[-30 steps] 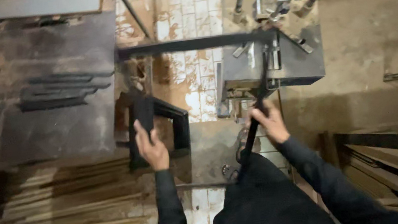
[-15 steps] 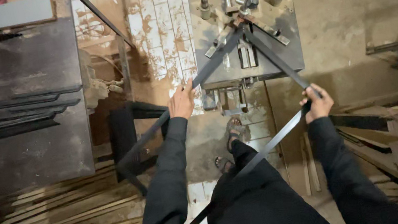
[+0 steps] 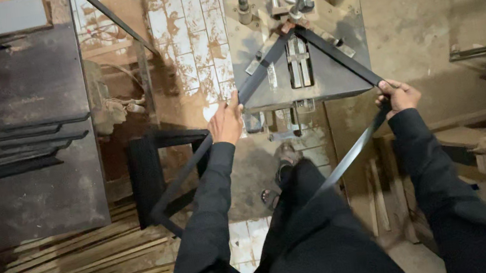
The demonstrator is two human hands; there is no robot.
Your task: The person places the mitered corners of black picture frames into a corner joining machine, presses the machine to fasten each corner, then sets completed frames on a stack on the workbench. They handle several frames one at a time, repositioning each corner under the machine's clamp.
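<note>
I hold a large dark rectangular frame (image 3: 331,51) of thin moulding, turned like a diamond, with its far corner set into a metal corner-joining machine (image 3: 294,22) on a bench. My left hand (image 3: 227,120) grips the frame's left side below the machine's plate. My right hand (image 3: 397,96) grips the frame's right side at its right-hand corner. The frame's near sides run down past my dark sleeves and body, and its lowest corner sits near my legs. My sandalled foot (image 3: 282,153) shows on the floor under the machine.
A dark worktable (image 3: 28,200) at left carries several black moulding strips (image 3: 28,147). Pale wooden strips (image 3: 80,270) lie stacked on the floor at lower left. A small dark frame (image 3: 146,179) stands beside the table. Wood offcuts and clutter lie at right.
The frame swung from sideways into a diamond, its corner pushed into the machine. Both hands slid along its sides, the left lower and the right higher. The view shifted slightly.
</note>
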